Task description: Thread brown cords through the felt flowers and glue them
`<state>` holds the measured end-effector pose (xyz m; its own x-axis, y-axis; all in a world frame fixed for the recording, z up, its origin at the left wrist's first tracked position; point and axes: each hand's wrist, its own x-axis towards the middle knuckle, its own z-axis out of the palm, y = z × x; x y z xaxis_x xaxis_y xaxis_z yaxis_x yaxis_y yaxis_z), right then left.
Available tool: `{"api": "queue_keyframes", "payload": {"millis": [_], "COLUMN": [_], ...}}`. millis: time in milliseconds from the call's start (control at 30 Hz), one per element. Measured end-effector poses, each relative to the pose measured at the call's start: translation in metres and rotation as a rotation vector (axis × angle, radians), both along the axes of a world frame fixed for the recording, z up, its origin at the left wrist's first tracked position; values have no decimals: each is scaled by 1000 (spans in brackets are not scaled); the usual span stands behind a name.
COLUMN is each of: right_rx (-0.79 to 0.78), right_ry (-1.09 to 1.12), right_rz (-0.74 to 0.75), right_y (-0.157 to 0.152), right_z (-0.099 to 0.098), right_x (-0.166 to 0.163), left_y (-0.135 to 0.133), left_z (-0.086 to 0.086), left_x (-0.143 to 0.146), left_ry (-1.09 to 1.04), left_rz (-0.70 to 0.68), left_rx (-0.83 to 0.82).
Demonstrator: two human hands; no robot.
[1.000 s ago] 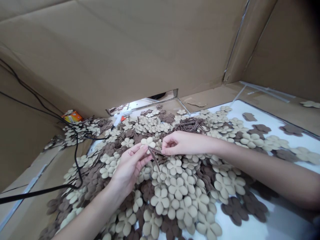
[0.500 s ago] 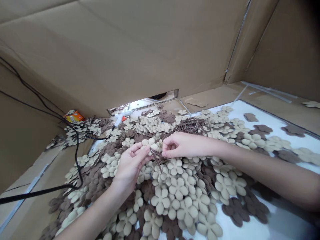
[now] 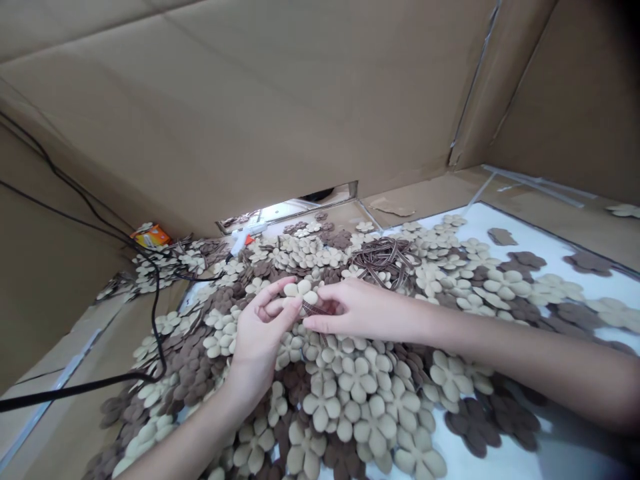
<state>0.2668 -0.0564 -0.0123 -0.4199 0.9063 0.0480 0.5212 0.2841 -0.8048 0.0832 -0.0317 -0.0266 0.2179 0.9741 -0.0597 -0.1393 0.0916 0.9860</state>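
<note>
My left hand [image 3: 260, 333] pinches a beige felt five-petal flower [image 3: 301, 292] between thumb and fingers. My right hand [image 3: 360, 310] is close to it, its fingertips gripping a short piece of brown striped ribbon [image 3: 315, 309] against the flower's underside. Most of that ribbon is hidden by my fingers. Below both hands lies a dense layer of beige and brown felt flowers [image 3: 357, 377]. A tangled bundle of the same ribbon [image 3: 385, 260] lies just beyond my right hand.
A white hot glue gun [image 3: 243, 237] lies among the flowers at the back, near an orange box [image 3: 151, 236]. A black cable [image 3: 157, 320] runs down the left side. Cardboard walls [image 3: 225, 113] surround the work surface, and a white sheet [image 3: 505, 230] lies under flowers at right.
My right hand has moved down and closer to my left. The ribbon's loose tail no longer hangs visibly below the flower, and the ribbon is now mostly covered by my fingers.
</note>
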Motion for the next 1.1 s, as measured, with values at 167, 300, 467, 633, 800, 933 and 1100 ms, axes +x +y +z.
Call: {"api": "queue_keyframes", "payload": {"millis": [167, 300, 467, 633, 800, 933, 1100], "right_rx": [15, 6, -10, -19, -43, -39, -42], "right_ry": [60, 102, 93, 84, 84, 64, 91], "right_rz": [-14, -11, -30, -46, -55, -39, -22], "right_y": [1, 2, 4, 5, 6, 6, 6], "right_z": [-9, -5, -2, -1, -2, -3, -2], "right_x": [-6, -4, -2, -1, 0, 1, 1], "left_y": [0, 0, 0, -1, 0, 1, 2], "left_z": [-3, -3, -1, 0, 0, 0, -1], "left_x": [-1, 0, 1, -1, 0, 1, 1], "left_ry": [-5, -13, 17, -27, 21, 114, 163], "left_rz": [-13, -54, -143, -139, -129, -95, -103], "left_rx": [-7, 9, 11, -29, 21, 61, 80]}}
